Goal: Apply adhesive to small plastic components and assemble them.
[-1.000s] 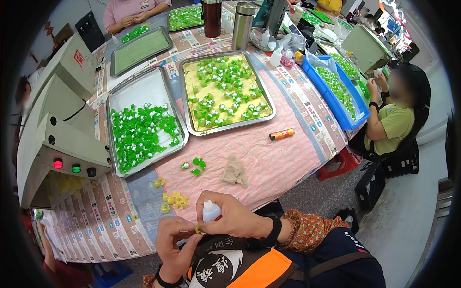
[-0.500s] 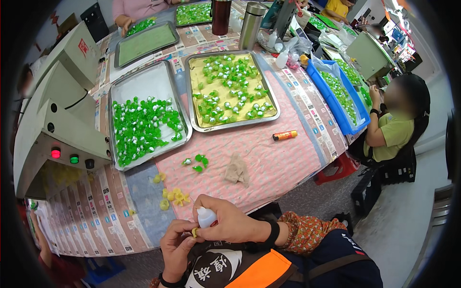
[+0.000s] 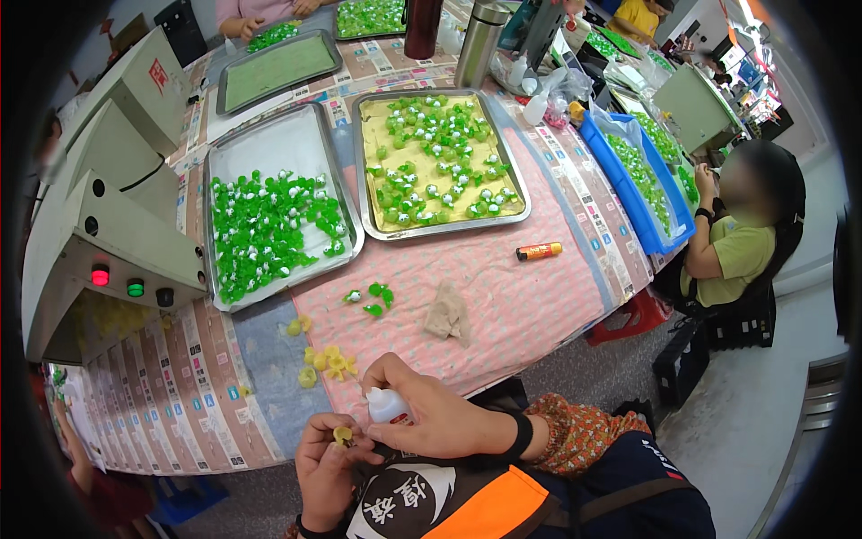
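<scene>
A small yellow cup-shaped piece (image 3: 342, 435) is pinched between the fingertips of my left hand (image 3: 325, 458), over my lap at the table's near edge. Close beside it, my right hand (image 3: 440, 413) is wrapped round a small white squeeze bottle (image 3: 387, 407), its tip pointing up and left. Several loose yellow pieces (image 3: 330, 359) lie on the cloth just beyond my hands. Further off are a few green pieces (image 3: 375, 301), one with a white ball, and a crumpled beige cloth (image 3: 447, 314).
A metal tray (image 3: 357, 235) of green pieces stands left, beside a yellow-lined tray (image 3: 526, 212) of assembled ones. An orange-and-black tube (image 3: 539, 251) lies right. A white machine (image 3: 63, 242) borders the left. A blue bin (image 3: 620, 205) and a seated person (image 3: 741, 242) are right.
My left hand has drawn slightly left, away from the bottle, and the yellow piece has turned so its hollow shows. My right hand still grips the bottle in nearly the same spot.
</scene>
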{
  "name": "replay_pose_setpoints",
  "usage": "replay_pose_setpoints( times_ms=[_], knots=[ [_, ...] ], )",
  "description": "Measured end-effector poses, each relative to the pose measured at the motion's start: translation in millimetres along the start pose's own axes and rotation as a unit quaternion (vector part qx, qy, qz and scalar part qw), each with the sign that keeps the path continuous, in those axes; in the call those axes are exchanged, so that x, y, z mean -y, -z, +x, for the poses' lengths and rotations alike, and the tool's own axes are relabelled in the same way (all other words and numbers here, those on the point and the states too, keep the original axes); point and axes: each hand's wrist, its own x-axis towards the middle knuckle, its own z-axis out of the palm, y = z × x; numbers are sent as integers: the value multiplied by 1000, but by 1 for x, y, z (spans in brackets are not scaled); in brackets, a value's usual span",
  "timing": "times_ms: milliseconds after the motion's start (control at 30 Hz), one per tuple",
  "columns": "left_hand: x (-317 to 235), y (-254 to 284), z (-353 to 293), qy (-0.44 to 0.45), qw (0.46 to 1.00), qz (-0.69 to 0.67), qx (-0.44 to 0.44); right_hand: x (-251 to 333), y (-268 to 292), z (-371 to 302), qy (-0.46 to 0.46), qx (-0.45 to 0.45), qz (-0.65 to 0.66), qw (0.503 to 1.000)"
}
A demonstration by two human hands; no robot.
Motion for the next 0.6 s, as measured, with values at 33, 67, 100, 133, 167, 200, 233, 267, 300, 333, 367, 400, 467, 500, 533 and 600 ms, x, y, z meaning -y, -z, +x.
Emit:
replay_pose_setpoints(
  times_ms=[33,67,100,133,167,200,233,267,300,333,367,400,467,500,533,600],
  knots=[
    [-1,2,-1,7,999,-32,-2,2,2,0,-2,0,-29,1000],
    [0,5,-1,6,999,-33,-1,4,4,-1,-3,0,-59,998],
    [2,8,-2,-2,998,-59,6,8,6,-1,-2,0,-60,998],
    [1,11,-4,-9,996,-84,13,13,8,-1,-4,-1,-75,997],
    [0,16,-7,-10,996,-83,13,16,10,-2,-5,-2,-90,996],
    [-3,22,-10,14,994,-94,49,18,12,-2,-3,-1,-90,996],
    [-6,22,-8,40,990,-107,87,18,14,-2,-13,21,-121,992],
    [-6,19,-9,39,989,-107,90,18,15,-2,-23,44,-151,987],
    [-8,10,-10,36,993,-105,35,15,14,-3,-22,41,-153,987],
    [-10,5,-10,32,994,-102,-19,9,13,-4,16,28,-162,986],
    [-9,10,-8,33,994,-101,-14,4,12,-4,55,15,-171,984],
    [-7,17,-11,32,994,-108,2,3,10,-5,55,16,-171,984],
    [-5,21,-14,31,993,-116,18,0,8,-6,113,1,-165,980],
    [-7,19,-15,32,992,-118,11,1,7,-6,112,1,-163,980],
    [-8,18,-20,27,992,-122,-4,4,6,-6,131,7,-156,979],
    [-3,17,-29,13,994,-103,-40,13,10,-5,148,30,-132,980]
  ],
)
